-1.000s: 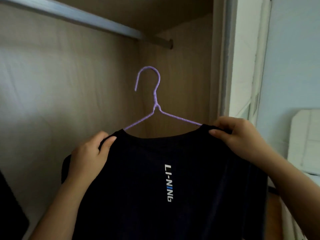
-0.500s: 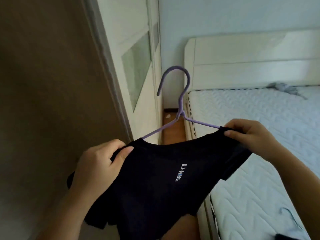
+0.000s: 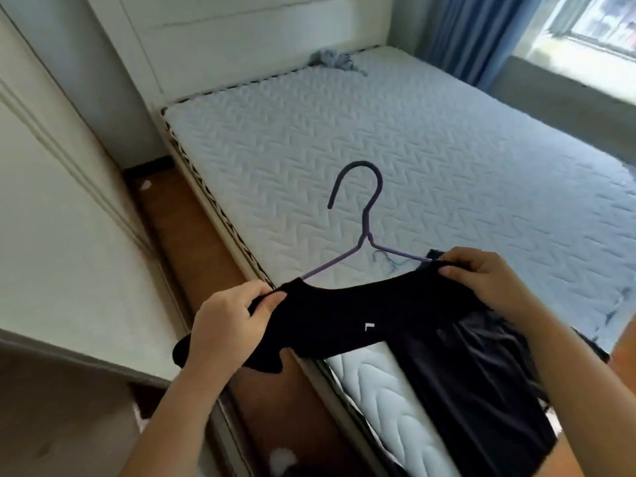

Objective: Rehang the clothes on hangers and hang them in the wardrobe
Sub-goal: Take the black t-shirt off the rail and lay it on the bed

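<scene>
Swung over the bed (image 3: 344, 132), the black T-shirt (image 3: 344, 315) has left hand (image 3: 227, 325) and right hand (image 3: 481, 280) pinching its shoulders.

We mark a purple hanger (image 3: 365, 225) in a black T-shirt (image 3: 344, 315) with one white letter; at twelve o'clock, a white mattress (image 3: 344, 132) quilted in zigzags; at one o'clock, blue curtains (image 3: 461, 32); at nine o'clock, brown floor (image 3: 182, 235).

I see the wardrobe (image 3: 51, 235) left, the bed (image 3: 344, 132) right, floor (image 3: 192, 242) between them; the shirt (image 3: 344, 321) on its hanger (image 3: 366, 232) spans my left hand (image 3: 227, 321) and right hand (image 3: 481, 284) above the bed's edge.
</scene>
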The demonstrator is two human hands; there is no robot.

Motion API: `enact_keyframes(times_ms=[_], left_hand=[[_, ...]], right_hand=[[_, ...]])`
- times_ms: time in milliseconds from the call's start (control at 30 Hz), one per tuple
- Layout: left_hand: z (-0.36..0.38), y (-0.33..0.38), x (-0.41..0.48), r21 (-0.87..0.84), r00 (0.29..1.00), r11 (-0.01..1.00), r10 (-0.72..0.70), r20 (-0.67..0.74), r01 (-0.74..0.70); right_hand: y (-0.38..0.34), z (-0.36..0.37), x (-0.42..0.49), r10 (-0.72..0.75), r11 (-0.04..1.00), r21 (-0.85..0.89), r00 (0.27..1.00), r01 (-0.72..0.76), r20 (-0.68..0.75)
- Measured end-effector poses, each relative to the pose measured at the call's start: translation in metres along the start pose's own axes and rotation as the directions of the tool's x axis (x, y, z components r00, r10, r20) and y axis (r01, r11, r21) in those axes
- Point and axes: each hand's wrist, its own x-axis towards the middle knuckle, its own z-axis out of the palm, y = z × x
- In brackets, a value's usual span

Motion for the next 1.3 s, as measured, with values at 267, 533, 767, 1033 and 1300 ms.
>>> enact_keyframes(times_ms=[267,533,767,1033,1300], left_hand=[[0.068,0.081,-0.029,-0.037,0.982,0.999,-0.029,0.188,0.036],[0.120,0.142,-0.062,-0.135,0.886,0.990,0.090,0.454,-0.031],[0.175,0.156,-0.044,-0.215,0.587,0.967,0.256,0.768,-0.139],[0.219,0.215,-0.055,-0.339,0.426,0.830,0.527,0.735,-0.442],[0.236,0.240,-0.053,-0.290,0.426,0.851,0.480,0.767,-0.438]], right_hand=[[0.084,-0.058,-0.101,0.137,0.991,0.008,0.985,-0.137,-0.103],[0.145,-0.085,-0.212,0.357,0.934,0.094,0.904,-0.344,-0.234],[0.165,-0.057,-0.292,0.562,0.825,0.227,0.708,-0.517,-0.427],[0.166,-0.037,-0.372,0.718,0.689,0.450,0.454,-0.568,-0.527],[0.191,-0.061,-0.377,0.687,0.718,0.421,0.468,-0.554,-0.556]])
